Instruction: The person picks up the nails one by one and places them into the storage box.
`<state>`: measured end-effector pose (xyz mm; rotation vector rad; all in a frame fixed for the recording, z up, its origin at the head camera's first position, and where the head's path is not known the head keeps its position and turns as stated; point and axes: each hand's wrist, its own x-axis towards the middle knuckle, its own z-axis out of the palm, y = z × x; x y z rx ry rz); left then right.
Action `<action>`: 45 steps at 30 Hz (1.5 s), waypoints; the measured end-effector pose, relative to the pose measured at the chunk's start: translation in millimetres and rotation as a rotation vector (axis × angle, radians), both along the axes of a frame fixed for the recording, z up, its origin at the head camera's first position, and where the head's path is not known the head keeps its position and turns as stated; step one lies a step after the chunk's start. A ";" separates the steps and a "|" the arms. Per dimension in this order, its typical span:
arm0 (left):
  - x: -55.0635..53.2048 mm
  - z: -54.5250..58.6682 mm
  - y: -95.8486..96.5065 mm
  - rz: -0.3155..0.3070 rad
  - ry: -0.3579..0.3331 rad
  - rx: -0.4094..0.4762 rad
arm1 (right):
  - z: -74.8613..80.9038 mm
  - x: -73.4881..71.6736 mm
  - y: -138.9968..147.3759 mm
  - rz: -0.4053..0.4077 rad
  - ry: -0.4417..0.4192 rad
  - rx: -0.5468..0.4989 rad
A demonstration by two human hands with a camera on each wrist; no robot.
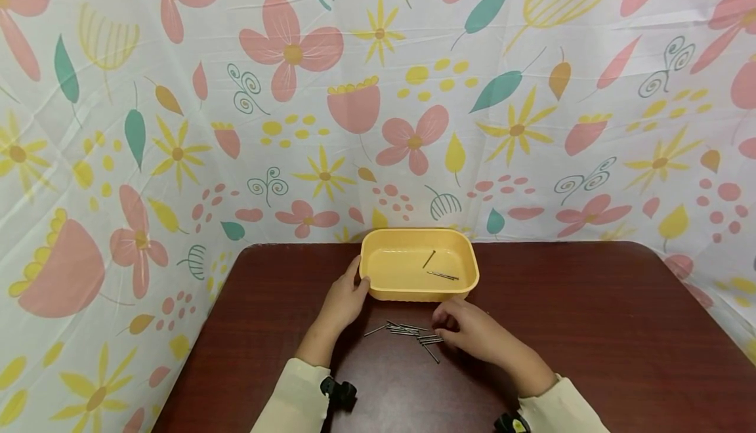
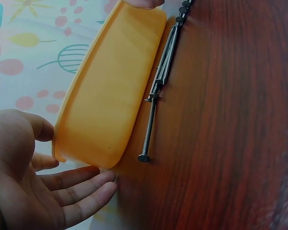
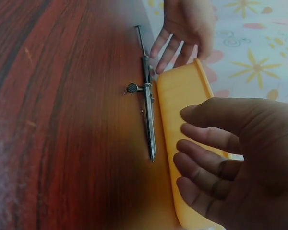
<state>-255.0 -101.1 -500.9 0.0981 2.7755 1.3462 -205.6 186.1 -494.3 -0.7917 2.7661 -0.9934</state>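
Observation:
A yellow plastic tray (image 1: 369,287) stands at the far edge of the table, a few nails (image 1: 443,275) lying inside. My left hand (image 1: 345,298) holds its left front corner, thumb at the rim; the other fingers extend along the end wall in the left wrist view. Before the tray, steel nails (image 1: 403,330) lie in a loose, overlapping heap. My right hand (image 1: 472,331) is beside the heap's right end, close to the tray's front wall. In the right wrist view its fingers (image 3: 201,165) are loosely bent, thumb apart, and nothing shows between them.
The dark reddish-brown table (image 1: 590,328) extends to both sides of the tray. A floral cloth (image 1: 378,124) hangs behind it and along the left. Black wrist straps (image 1: 339,393) sit at the sleeve cuffs.

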 end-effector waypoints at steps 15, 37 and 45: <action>-0.4 -1.3 -0.2 0.003 0.006 0.001 | -3.6 -2.1 -3.9 0.026 0.012 0.062; -1.0 -1.3 -0.2 0.002 0.008 0.002 | -10.2 -3.4 -2.4 0.029 -0.029 0.057; 0.0 -1.7 -1.0 -0.001 0.003 0.004 | -10.1 -3.8 -1.2 0.040 -0.062 0.044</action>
